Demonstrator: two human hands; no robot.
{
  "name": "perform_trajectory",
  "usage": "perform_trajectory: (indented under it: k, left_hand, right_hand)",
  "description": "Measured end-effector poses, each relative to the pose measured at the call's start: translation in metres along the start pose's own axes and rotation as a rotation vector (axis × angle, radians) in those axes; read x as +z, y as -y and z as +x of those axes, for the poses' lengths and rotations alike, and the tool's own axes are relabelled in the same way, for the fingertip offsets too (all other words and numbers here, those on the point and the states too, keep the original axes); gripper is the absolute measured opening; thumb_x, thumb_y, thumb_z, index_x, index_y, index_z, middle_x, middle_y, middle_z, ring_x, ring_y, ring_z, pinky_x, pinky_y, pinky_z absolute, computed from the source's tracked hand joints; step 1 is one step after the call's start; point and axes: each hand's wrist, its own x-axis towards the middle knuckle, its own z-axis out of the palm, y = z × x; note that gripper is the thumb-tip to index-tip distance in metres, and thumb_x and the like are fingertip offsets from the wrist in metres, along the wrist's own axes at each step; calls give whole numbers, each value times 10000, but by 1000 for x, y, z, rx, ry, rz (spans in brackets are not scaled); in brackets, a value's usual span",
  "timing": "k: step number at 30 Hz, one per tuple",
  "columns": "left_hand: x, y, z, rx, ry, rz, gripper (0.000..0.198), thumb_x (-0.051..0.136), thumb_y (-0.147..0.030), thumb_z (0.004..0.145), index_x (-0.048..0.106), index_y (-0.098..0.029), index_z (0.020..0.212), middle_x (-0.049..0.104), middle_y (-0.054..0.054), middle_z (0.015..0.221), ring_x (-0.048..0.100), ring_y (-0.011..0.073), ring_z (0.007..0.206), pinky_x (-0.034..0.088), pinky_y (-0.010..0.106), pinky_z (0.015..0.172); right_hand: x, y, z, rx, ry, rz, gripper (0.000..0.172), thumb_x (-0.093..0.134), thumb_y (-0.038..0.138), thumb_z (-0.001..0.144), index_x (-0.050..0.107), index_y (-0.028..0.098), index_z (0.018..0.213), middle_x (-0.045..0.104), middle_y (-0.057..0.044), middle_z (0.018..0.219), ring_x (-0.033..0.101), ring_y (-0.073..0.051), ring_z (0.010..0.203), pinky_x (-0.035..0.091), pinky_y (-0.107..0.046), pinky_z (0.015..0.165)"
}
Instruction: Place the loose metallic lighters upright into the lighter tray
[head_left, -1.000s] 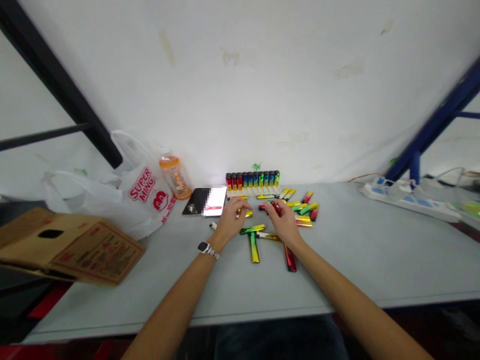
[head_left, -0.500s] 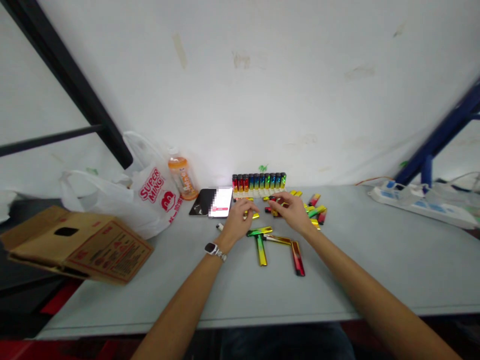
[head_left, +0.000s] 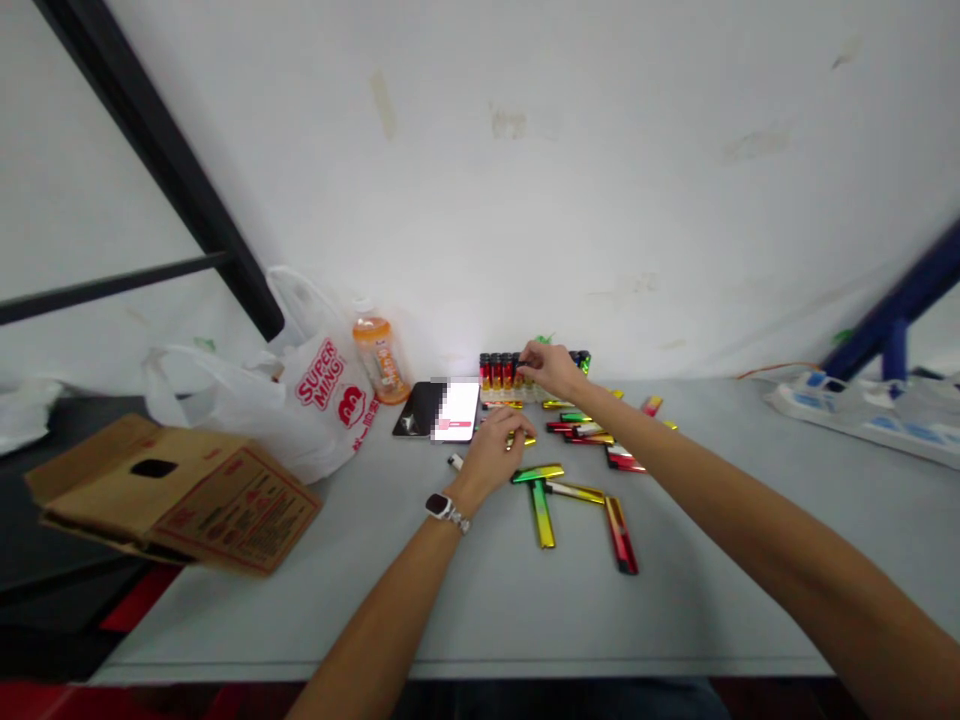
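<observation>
Soft, even light; edges stretched; 1 screen [head_left: 459, 406] glows white.

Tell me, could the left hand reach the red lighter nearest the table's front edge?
Probably yes: nothing covers the red lighter, and only flat-lying lighters sit between it and the left hand.

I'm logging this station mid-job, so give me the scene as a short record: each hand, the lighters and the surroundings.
left hand: low over the table, fingers at a yellow lighter; grip unclear
right hand: at the row of upright lighters, partly hiding it; grip unclear
loose lighters: lying on the table; green, yellow and red among their colors
left side: cardboard box, white plastic bag, orange bottle, device with lit screen
right side: power strip
</observation>
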Motion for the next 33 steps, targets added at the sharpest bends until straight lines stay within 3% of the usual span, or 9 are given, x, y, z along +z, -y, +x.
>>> perform_trajectory:
  k: [8, 11, 14, 18, 22, 24, 28, 33]
  left_hand:
    - [1, -2, 0, -12, 3, 0, 268, 481, -25, 857, 680, -195, 796, 655, 53, 892, 603, 206, 922, 506, 379, 864]
    - [2, -1, 0, -10, 8, -2, 263, 479, -30, 862, 677, -190, 796, 651, 52, 887, 599, 203, 915, 503, 375, 865]
    - [2, 1, 0, -4, 6, -3, 270, 476, -22, 858, 677, -191, 794, 650, 48, 880, 595, 200, 911, 500, 371, 861]
    - [1, 1, 1, 8, 9, -3, 280, 473, -8, 848, 677, -193, 796, 653, 46, 884, 596, 199, 927, 496, 368, 872]
    - [0, 1, 1, 4, 2, 0, 278, 476, -5, 845, 679, -185, 789, 655, 51, 893, 599, 196, 935, 492, 362, 883]
    - [-1, 0, 2, -6, -2, 7, 267, 482, -15, 850, 683, -181, 793, 659, 50, 897, 601, 194, 934, 489, 357, 886]
    - [-2, -1, 3, -45, 4, 24, 260, 477, -26, 856, 685, -173, 806, 664, 50, 898, 608, 188, 923, 489, 337, 865]
    - [0, -3, 2, -89, 38, 53, 263, 473, -35, 851, 691, -173, 799, 669, 48, 886, 619, 184, 891, 485, 326, 836]
  right_hand:
    - [0, -9, 9, -6, 66, -113, 49, 684, 161, 774, 702, 161, 820, 640, -10, 686, 581, -153, 658, 451, -283, 677]
    - [-1, -5, 6, -49, 23, -285, 116, 660, 203, 829, 750, 157, 887, 639, -59, 863, 597, -163, 742, 462, -292, 749]
    - [0, 2, -5, -66, 22, -481, 266, 572, 290, 916, 754, 191, 1083, 593, -102, 1046, 610, -194, 863, 460, -303, 796]
    - [4, 9, -23, -22, 120, -650, 464, 479, 313, 964, 554, 217, 1412, 568, -131, 1081, 607, -240, 965, 447, -317, 836]
    - [1, 16, -39, 11, 172, -730, 591, 442, 295, 968, 337, 197, 1541, 544, -164, 1158, 616, -266, 948, 435, -347, 844]
    - [-6, 21, -48, 27, 186, -724, 569, 429, 260, 961, 361, 190, 1522, 550, -154, 1157, 621, -252, 923, 431, -345, 848]
    - [-22, 32, -71, 19, 298, -697, 377, 488, 246, 906, 623, 174, 1250, 591, -129, 1117, 602, -248, 1002, 415, -335, 902]
    - [-35, 39, -87, 49, 431, -761, 321, 598, 304, 805, 709, 174, 1078, 648, -141, 1087, 607, -288, 1033, 431, -349, 881]
